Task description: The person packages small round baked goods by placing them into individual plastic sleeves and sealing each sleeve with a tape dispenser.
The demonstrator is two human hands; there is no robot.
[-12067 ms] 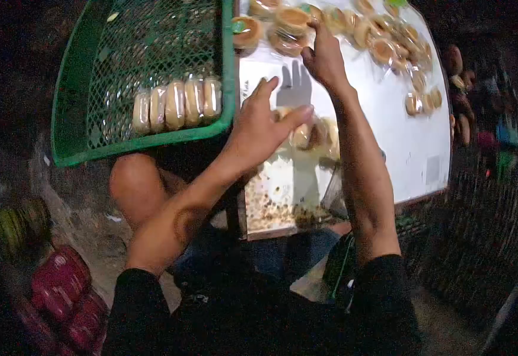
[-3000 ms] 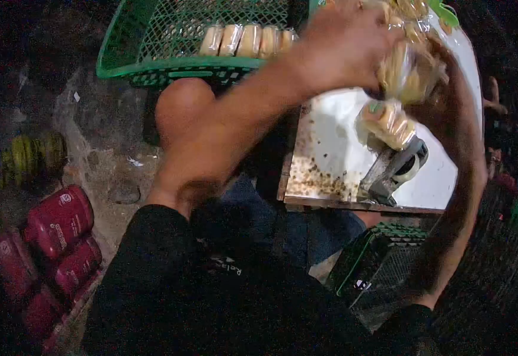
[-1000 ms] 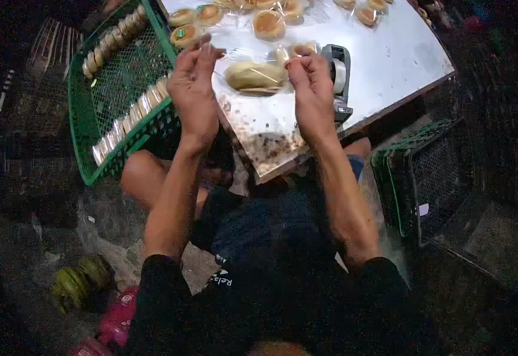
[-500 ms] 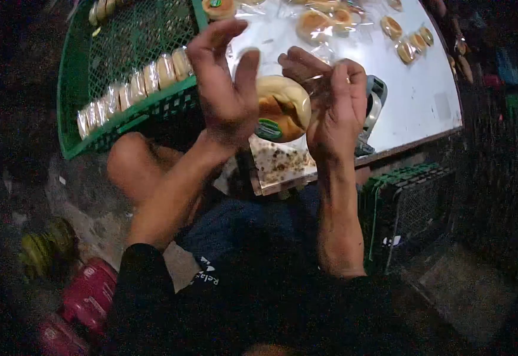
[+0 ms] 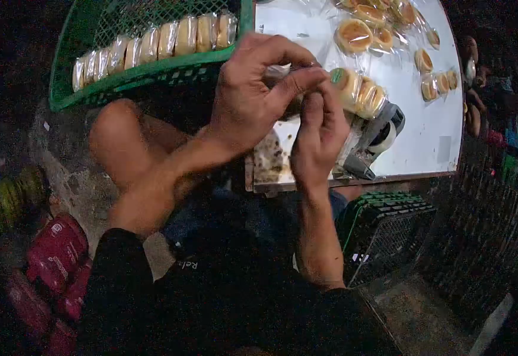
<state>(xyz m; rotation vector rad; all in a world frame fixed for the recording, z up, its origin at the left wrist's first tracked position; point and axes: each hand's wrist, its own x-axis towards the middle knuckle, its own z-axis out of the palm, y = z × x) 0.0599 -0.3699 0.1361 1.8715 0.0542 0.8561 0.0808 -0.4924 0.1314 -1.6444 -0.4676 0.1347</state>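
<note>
The person is sitting low in front of a white table (image 5: pixel 413 136) and is holding both hands together above its near left corner. The left hand (image 5: pixel 253 95) is curling its fingers and thumb over the twisted end of a clear plastic bag of buns (image 5: pixel 356 92), so this hand is clamped on the bag. The right hand (image 5: pixel 318 139) is coming up from below, and its fingers are pinching the same end of the bag, just under the left thumb; the two hands are touching each other there. The buns in the bag are lying side by side to the right of the hands, and a small green sticker is showing on the nearest one. The bag is hanging just above a tape dispenser (image 5: pixel 374 142), which is standing on the table near its near edge; whether the bag is touching the dispenser, it is not possible to tell.

To the far left, a green basket (image 5: pixel 69 71) is holding a row of wrapped buns (image 5: pixel 152 41) standing on edge along its near wall. More wrapped buns (image 5: pixel 356 35) are lying on the far part of the table. A second green crate (image 5: pixel 383 231) is standing on the floor under the table, to the right of the person's knee.
</note>
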